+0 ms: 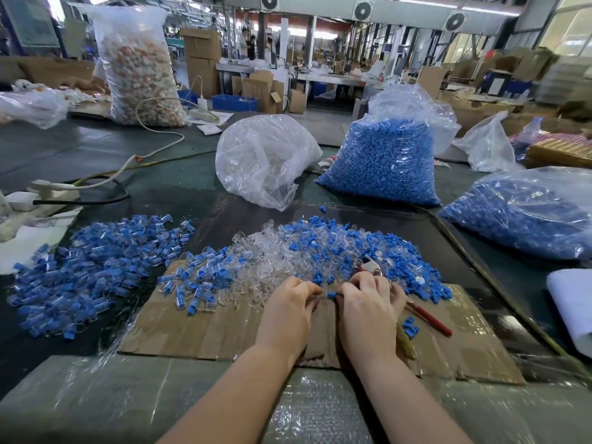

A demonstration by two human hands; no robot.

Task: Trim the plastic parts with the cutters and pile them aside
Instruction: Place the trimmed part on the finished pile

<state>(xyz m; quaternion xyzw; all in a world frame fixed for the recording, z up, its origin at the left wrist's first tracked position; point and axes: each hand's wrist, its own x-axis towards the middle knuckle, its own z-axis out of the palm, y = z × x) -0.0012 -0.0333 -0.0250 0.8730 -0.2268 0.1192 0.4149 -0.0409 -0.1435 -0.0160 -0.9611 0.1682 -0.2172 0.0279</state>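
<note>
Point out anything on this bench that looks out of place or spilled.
A few blue parts lie stray on the cardboard sheet beside the red-handled cutters, apart from the main heap. The power strip and its cable trail loosely across the table. Nothing looks damaged.

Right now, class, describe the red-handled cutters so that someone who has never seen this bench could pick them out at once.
Find the cardboard sheet lying flat on the dark table, in front of the person. Go to its right side, just beyond the right hand. The cutters lie there, partly hidden by that hand: long red handles, the only red thing among blue and clear plastic bits.
</note>
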